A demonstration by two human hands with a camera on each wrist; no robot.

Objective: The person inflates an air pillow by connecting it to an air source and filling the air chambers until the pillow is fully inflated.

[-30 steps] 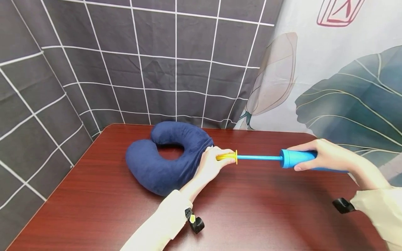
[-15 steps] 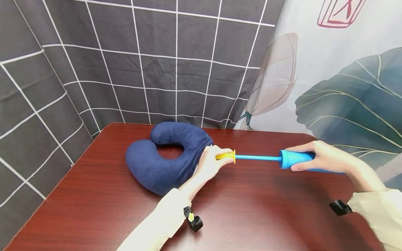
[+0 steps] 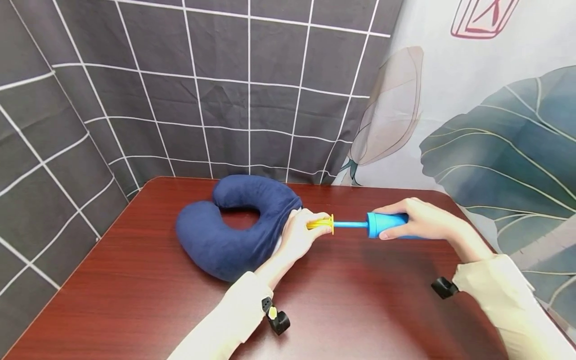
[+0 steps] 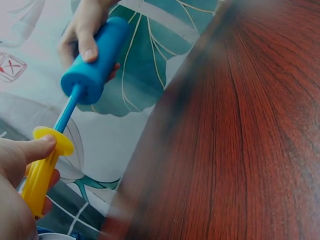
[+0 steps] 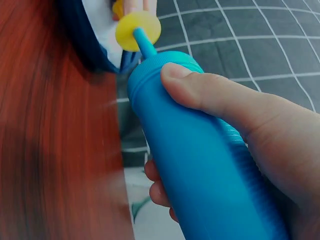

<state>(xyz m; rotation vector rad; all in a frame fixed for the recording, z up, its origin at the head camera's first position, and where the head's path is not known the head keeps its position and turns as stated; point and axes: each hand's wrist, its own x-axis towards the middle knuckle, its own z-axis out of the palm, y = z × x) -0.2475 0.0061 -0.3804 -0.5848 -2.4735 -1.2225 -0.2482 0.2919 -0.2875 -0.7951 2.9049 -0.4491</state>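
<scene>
A blue hand pump [image 3: 387, 225] with a yellow end lies level between both hands above the table. My left hand [image 3: 298, 234] pinches its yellow end piece [image 4: 42, 175], thumb on the yellow flange, at the right side of a navy U-shaped neck pillow [image 3: 238, 250]. White lining [image 5: 102, 37] shows at the pillow's side there. A short length of blue rod [image 3: 351, 224] is visible between flange and barrel. Wrapped around the blue barrel [image 5: 200, 150] is my right hand [image 3: 427, 220], thumb along its top near the rod end.
The pillow rests on a reddish-brown wooden table [image 3: 351, 310]. Behind hangs a grey cloth [image 3: 225, 115] with a white grid, and to the right a white cloth [image 3: 441, 105] with leaf prints. Each sleeve carries a black wrist mount.
My right hand has moved left with the blue barrel, so less of the rod shows than before. The left hand and the pillow have stayed nearly in place.
</scene>
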